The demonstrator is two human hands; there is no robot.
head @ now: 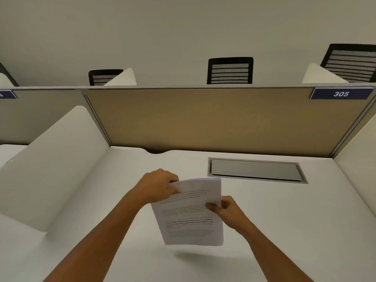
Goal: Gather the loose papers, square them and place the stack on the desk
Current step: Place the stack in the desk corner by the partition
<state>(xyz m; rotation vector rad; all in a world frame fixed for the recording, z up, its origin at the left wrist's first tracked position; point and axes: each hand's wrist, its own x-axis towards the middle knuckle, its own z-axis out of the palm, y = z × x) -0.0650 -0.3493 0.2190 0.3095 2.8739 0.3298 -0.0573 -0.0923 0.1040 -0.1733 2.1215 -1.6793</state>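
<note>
A stack of white printed papers [191, 216] hangs in the air above the white desk [284, 220], tilted, with its shadow on the desk below. My left hand [156, 186] grips the stack at its top left corner. My right hand [227, 210] pinches the stack's right edge, thumb on the printed face. The sheets look roughly aligned into one bundle. No loose sheets lie on the desk in view.
A grey metal cable hatch [256, 169] is set into the desk behind the papers. A tan partition [213, 119] with a "305" label [340, 94] closes the back; white side dividers [61, 163] flank the desk. Black chairs [230, 71] stand beyond.
</note>
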